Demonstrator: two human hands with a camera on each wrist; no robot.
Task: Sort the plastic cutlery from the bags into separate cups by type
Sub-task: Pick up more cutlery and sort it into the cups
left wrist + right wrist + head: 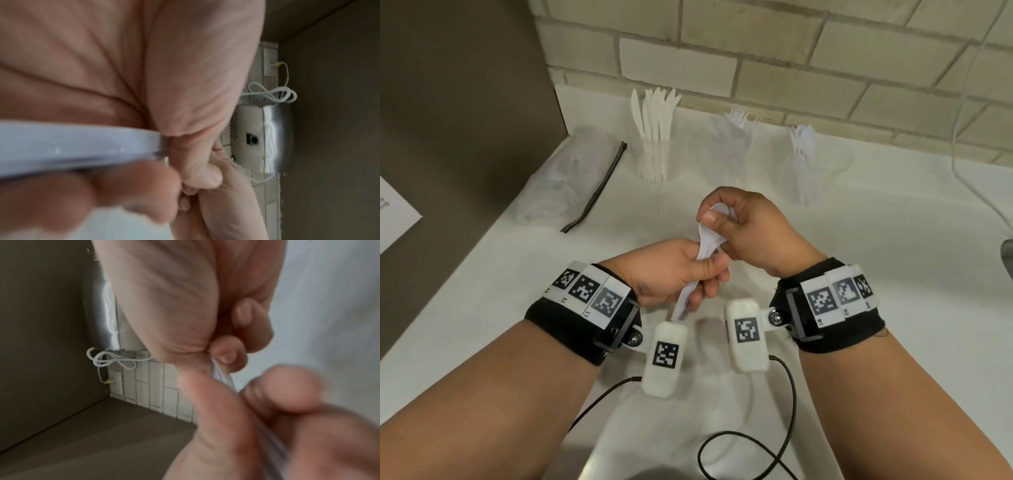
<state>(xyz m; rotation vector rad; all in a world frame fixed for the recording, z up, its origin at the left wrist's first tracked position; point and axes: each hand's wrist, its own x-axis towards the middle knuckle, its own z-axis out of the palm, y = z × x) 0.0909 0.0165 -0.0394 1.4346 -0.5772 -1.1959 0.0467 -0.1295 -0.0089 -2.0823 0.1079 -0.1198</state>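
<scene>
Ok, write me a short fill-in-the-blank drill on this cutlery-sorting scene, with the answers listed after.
1. Both hands, the left hand and the right hand, hold white plastic ____.
2. The leftmost cup holds ____.
3. The cup of spoons stands farthest ____.
4. The middle cup holds ____.

Answers: spoons; knives; right; forks

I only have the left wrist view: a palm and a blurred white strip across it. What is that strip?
Observer: Head view shows white plastic spoons, bowls up, the left hand gripping their handles.
Operator: Where is the right hand?
Observer: The right hand pinches the spoon bowls from above, over the white counter.
Operator: Which cup takes spoons?
Observer: Three clear cups stand by the brick wall; the right cup holds spoons, the left cup knives, the middle cup forks.
</scene>
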